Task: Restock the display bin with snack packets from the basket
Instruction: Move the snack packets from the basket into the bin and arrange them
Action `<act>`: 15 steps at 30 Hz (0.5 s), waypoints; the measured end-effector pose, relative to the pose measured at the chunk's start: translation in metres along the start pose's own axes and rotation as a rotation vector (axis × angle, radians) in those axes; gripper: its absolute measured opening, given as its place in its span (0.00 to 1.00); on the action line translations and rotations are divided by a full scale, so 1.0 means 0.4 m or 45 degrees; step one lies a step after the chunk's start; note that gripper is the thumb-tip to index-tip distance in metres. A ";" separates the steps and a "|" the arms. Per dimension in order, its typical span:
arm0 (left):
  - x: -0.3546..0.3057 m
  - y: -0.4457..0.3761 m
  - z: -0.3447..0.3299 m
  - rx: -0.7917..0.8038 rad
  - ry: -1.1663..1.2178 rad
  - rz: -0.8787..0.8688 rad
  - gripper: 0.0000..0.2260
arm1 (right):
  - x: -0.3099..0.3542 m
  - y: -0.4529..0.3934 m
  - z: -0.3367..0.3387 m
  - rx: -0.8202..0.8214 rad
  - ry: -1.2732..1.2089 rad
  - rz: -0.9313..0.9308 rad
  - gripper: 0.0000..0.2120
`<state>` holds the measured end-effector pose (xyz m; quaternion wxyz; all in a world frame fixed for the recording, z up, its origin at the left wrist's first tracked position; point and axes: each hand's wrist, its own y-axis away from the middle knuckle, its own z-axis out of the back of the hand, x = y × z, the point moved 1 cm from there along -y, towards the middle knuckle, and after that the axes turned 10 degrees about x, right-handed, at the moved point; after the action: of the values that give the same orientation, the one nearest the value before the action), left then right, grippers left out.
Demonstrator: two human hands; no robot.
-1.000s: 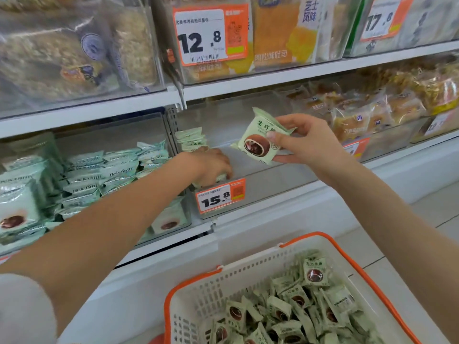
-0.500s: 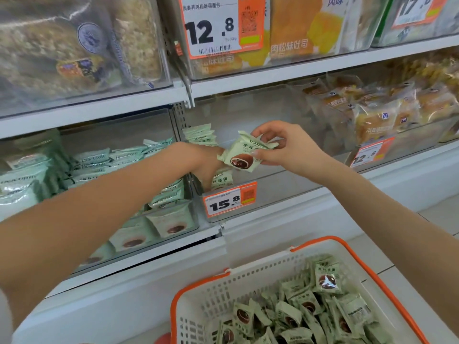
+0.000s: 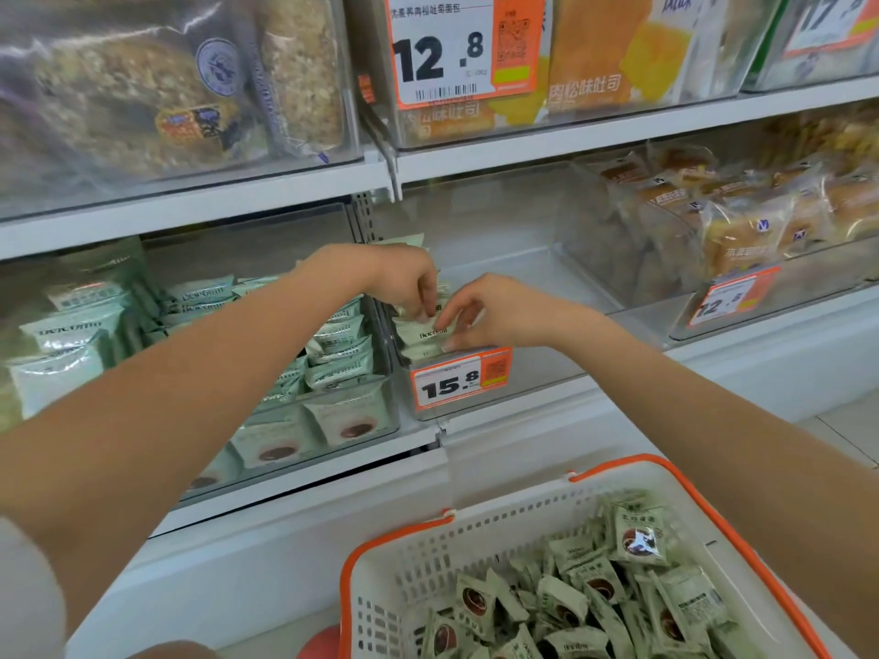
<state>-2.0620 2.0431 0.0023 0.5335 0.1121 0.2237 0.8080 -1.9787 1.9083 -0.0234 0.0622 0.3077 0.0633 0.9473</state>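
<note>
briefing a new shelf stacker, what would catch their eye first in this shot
Two hands meet at the front left corner of a clear display bin on the lower shelf: the left hand and right hand both grip pale green snack packets just above the orange 15.8 price tag. Below, at the bottom right, an orange-rimmed white basket holds a heap of the same packets.

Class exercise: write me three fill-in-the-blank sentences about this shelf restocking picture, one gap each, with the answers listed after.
1. The price tag on the clear bin where both hands meet reads ____.
2. The white basket of snack packets has an ____ rim.
3. The bin right of it holds wrapped ____.

Missing words: 15.8; orange; bread
</note>
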 end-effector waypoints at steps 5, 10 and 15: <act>-0.002 0.003 -0.007 0.048 0.116 0.032 0.08 | -0.006 -0.028 -0.011 0.106 -0.021 -0.125 0.06; -0.006 0.003 -0.015 0.040 0.105 0.068 0.09 | -0.004 -0.044 -0.008 0.146 0.037 -0.199 0.02; -0.011 0.020 -0.012 0.039 0.146 0.020 0.08 | -0.043 -0.034 -0.001 -0.149 -0.208 -0.349 0.09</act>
<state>-2.0686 2.0352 0.0021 0.5116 0.0755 0.2652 0.8138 -1.9640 1.9191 -0.0357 0.2135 0.3682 0.0439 0.9038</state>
